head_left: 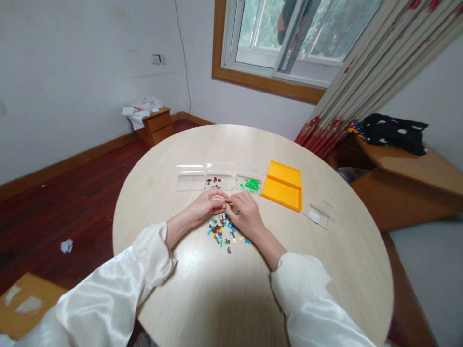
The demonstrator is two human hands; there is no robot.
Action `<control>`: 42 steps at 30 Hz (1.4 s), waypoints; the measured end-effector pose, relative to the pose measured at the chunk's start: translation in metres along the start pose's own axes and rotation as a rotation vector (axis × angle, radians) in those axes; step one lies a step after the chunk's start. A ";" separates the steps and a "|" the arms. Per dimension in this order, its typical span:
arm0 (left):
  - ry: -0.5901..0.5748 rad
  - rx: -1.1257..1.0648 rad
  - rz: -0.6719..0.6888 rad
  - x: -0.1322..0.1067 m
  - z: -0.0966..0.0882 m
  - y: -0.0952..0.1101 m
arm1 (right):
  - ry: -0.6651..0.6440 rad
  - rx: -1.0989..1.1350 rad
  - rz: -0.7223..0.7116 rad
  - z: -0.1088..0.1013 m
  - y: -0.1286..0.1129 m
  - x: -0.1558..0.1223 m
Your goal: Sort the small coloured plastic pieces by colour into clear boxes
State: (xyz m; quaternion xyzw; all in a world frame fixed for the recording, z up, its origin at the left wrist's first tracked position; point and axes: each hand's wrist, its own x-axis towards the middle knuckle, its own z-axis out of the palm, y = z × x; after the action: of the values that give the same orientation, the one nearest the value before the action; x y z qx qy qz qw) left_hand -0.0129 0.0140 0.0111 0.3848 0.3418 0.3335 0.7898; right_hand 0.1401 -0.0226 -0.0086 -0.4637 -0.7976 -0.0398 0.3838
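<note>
My left hand (210,203) and my right hand (245,212) meet at the fingertips, just in front of the clear boxes. Both are closed in a pinch, and whatever is between the fingers is too small to make out. Under and in front of them lies a loose pile of small building bricks (217,228) in brown, blue, yellow, green and cream. Beyond my left hand, a clear box (231,182) holds several brown pieces. The clear box (237,187) to its right contains many green bricks (253,184).
Another clear box (191,183) stands at the row's left end. An open yellow case (284,174) lies right of the row, with a small clear box (318,216) beyond it. Everything rests on a round wooden table (173,299). A cabinet (419,183) stands at right.
</note>
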 end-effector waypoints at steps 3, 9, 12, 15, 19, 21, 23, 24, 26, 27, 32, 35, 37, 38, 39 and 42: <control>-0.003 0.015 -0.003 0.000 0.000 0.000 | 0.007 -0.024 0.003 -0.001 0.001 0.001; -0.001 0.008 0.007 0.001 -0.002 -0.002 | 0.014 -0.040 0.005 -0.003 0.004 0.002; 0.005 0.012 0.005 0.001 -0.001 -0.001 | 0.013 -0.043 0.009 -0.003 0.006 0.002; 0.019 0.015 0.015 0.000 0.001 0.000 | 0.014 -0.057 0.018 -0.002 0.010 0.000; 0.028 -0.005 0.051 0.000 0.000 0.003 | 0.060 -0.079 0.057 -0.002 0.021 -0.001; 0.029 -0.002 0.060 0.000 -0.001 0.004 | 0.125 -0.077 0.086 -0.003 0.028 -0.001; 0.027 0.010 0.064 0.000 -0.003 0.005 | 0.204 -0.078 0.115 -0.006 0.035 0.000; 0.027 0.012 0.066 0.000 -0.003 0.005 | 0.240 -0.083 0.130 -0.007 0.038 0.000; 0.029 0.010 0.065 0.000 -0.004 0.005 | 0.297 -0.096 0.164 -0.009 0.044 0.001; 0.030 0.007 0.061 0.000 -0.004 0.005 | 0.315 -0.101 0.182 -0.010 0.047 0.001; 0.046 -0.005 0.042 0.002 -0.006 0.004 | 0.325 -0.124 0.269 -0.007 0.055 -0.001; 0.052 -0.017 0.042 0.003 -0.008 0.005 | 0.305 -0.130 0.292 -0.005 0.056 -0.002; 0.053 -0.031 0.042 0.004 -0.009 0.005 | 0.292 -0.112 0.290 -0.005 0.054 -0.002; 0.057 -0.038 0.039 0.004 -0.009 0.006 | 0.284 -0.097 0.282 -0.005 0.053 -0.002; 0.063 -0.044 0.037 0.004 -0.009 0.006 | 0.272 -0.078 0.270 -0.005 0.052 -0.002; 0.084 -0.064 0.036 0.004 -0.009 0.006 | 0.222 0.007 0.228 -0.005 0.046 -0.002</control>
State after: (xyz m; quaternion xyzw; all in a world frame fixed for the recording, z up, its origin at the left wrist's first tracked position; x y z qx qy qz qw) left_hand -0.0196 0.0238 0.0106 0.3510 0.3572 0.3741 0.7805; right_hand 0.1787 -0.0003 -0.0198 -0.5427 -0.6925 -0.0444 0.4733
